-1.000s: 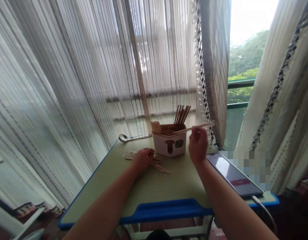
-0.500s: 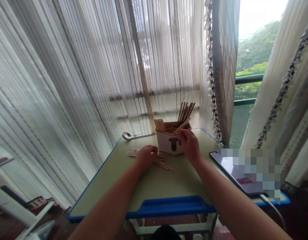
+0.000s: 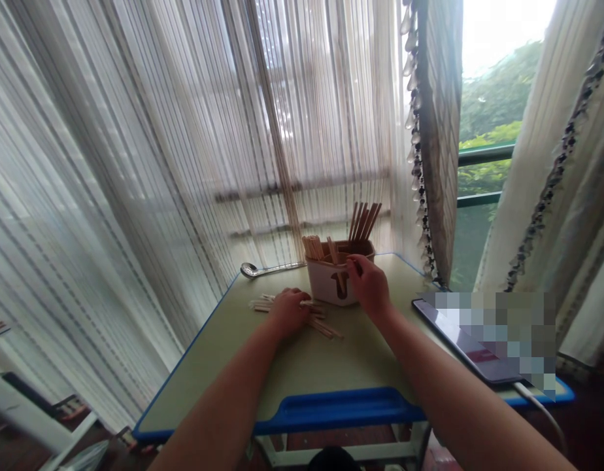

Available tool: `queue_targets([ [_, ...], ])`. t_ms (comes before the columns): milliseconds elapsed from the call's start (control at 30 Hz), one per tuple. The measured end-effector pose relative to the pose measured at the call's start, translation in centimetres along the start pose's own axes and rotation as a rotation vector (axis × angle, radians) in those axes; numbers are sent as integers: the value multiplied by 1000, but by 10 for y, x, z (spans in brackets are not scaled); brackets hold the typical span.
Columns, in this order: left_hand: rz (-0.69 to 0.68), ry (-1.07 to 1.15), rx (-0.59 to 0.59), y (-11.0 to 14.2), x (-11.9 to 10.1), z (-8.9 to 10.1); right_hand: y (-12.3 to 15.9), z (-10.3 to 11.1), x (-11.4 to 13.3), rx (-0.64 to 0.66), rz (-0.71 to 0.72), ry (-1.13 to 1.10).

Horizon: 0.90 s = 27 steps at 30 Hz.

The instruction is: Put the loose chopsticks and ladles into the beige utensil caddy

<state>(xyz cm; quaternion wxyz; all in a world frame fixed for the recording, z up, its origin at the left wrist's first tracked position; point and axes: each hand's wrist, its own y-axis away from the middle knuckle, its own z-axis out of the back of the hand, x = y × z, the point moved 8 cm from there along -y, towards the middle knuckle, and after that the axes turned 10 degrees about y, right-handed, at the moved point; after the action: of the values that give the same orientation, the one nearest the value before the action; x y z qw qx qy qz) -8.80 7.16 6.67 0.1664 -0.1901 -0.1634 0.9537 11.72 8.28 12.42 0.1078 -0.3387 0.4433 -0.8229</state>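
My left hand (image 3: 289, 311) rests on a loose pile of light wooden chopsticks (image 3: 326, 329) on the tabletop, its fingers curled over some of them. My right hand (image 3: 370, 284) is at the front rim of a white and brown utensil holder (image 3: 318, 280), fingers pinched together; whatever they may hold is hidden. Just left of those fingertips, a few light chopsticks (image 3: 333, 248) stand in the middle of the holder. A light bundle (image 3: 312, 246) fills its left side, and several darker chopsticks (image 3: 365, 222) lean at its back right.
Behind the pile lies a metal slotted spoon (image 3: 250, 269), its handle reaching toward the holder. A phone (image 3: 471, 343) with a white cable (image 3: 537, 405) lies at the table's right. The table (image 3: 208, 366) has a blue edge, and sheer curtains (image 3: 184, 131) hang close behind.
The light chopsticks that slanted from my right hand over the holder now stand in its middle. My right hand has moved slightly down and left; my left hand remains on the pile.
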Motion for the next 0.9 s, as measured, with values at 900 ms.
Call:
queue_targets([
  [900,-202,71,-179,3,-12,17,46,-59,20,692,287,79],
])
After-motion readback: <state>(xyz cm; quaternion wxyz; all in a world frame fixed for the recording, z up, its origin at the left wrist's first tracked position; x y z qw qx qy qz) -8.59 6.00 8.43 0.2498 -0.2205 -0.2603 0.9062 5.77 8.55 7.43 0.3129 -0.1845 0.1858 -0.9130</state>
